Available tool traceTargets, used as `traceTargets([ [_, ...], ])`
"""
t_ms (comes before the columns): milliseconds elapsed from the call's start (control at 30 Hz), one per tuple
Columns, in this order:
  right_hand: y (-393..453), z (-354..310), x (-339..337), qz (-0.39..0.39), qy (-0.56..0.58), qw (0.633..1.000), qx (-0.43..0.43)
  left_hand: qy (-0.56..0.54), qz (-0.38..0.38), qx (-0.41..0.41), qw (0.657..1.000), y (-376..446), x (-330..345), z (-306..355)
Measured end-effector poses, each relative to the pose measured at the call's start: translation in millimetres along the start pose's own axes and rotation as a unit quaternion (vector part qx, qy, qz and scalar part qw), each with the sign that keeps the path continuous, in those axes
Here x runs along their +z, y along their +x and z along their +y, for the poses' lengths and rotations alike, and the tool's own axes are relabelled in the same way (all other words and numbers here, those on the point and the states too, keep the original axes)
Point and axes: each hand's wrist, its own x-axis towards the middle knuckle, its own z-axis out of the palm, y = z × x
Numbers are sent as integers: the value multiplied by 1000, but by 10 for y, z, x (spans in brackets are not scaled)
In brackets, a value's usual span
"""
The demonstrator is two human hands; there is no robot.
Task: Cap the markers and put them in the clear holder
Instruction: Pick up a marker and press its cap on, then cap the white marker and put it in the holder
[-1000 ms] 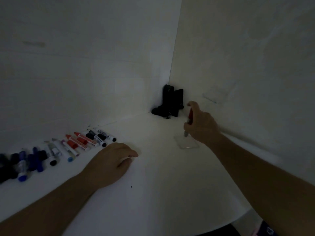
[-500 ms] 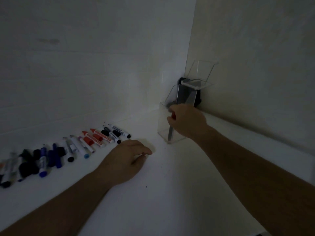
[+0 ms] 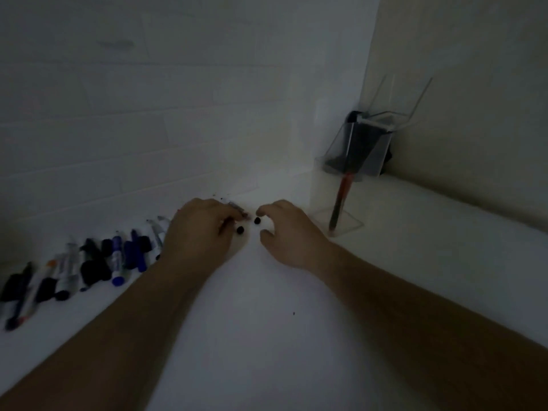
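**Both hands at the marker row, one red marker in the holder**

Dim frame, white table in a corner of white walls.

Left hand, centre of frame, lies palm-down over the right end of the marker row. Fingers are curled down onto the markers there. Something thin and reddish pokes out past the fingertips, but I cannot tell if the fingers actually grip it or just rest on it.

Right hand, just right of centre, hovers low over the table, thumb and fingers spread in a loose, medium-wide claw, holding nothing. Two small black ends, marker caps or tips, show in the gap between the two hands. The upper one sits right at the right hand's fingertips; contact is too blurred to call.

The rest of the row runs from centre down to the lower left edge of the frame: blue, black, white and orange-tipped pieces, lying side by side, some overlapping. Capped or uncapped is unclear for most.

Clear holder stands right of centre, near the wall corner, apart from both hands. One red marker leans inside it, lower end on the holder floor. A dark object stands behind the holder, in the corner.
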Motion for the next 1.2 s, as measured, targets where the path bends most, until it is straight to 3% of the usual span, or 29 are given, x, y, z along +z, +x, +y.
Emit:
traceTargets([
  [100,303,-58,261,-17,11,1000,-4,23,20,-46,998,-5,11,-65],
  [233,564,-19,446,22,-57,998,23,21,18,-44,999,-20,69,-82],
  [600,117,134,-6,-55,-53,995,58,55,-12,-56,997,7,149,-113],
  [733,-182,281,-17,15,-105,993,42,59,-20,-44,997,17,184,-92],
  [900,-168,370,-8,54,26,998,28,16,-37,-80,996,209,141,13],
  [1000,-166,450,-29,71,33,996,38,67,-130,-100,984,530,89,38],
  [1100,-191,464,-43,68,45,996,39,176,-288,-121,934,834,106,87],
  [1200,-201,466,-38,67,61,995,35,201,-360,-113,904,975,201,165],
])
